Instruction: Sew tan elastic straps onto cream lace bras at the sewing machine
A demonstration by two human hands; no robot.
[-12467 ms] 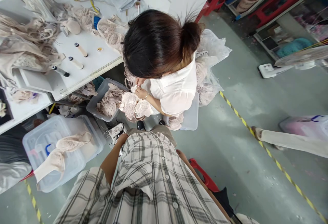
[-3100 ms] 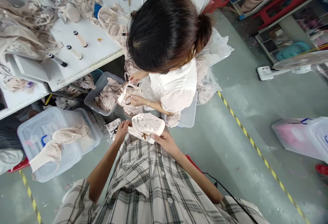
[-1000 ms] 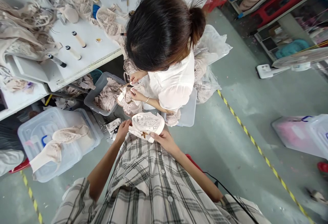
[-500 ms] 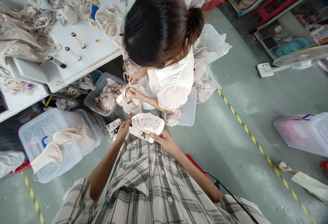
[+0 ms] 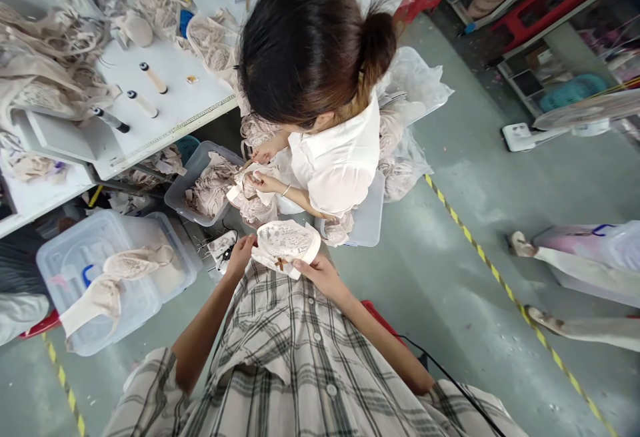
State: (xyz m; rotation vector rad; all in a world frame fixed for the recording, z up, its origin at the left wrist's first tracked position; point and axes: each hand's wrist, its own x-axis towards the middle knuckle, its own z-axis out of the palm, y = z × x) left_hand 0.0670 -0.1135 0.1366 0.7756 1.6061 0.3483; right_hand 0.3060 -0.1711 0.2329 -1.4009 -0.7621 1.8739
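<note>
A pale lace bra [image 5: 286, 243] is held up in front of my plaid shirt by both hands. My left hand [image 5: 240, 255] pinches its left edge with closed fingers. At the lower right edge my right hand [image 5: 320, 273] grips it next to a small brown bow. A seated co-worker in a white top [image 5: 340, 157] faces me just beyond, with both hands on another beige bra [image 5: 249, 190].
A clear bin [image 5: 186, 190] of beige bras sits under the white worktable [image 5: 175, 107]. A lidded clear tub [image 5: 85, 270] at the left bears one bra. Thread spools lie on the table. Another person's legs [image 5: 560, 260] cross the yellow-black floor tape [image 5: 480, 253] at right.
My hands and the lace bra have stayed in place. The co-worker's hands shifted slightly on her bra. A passer-by's legs have walked into view at the right.
</note>
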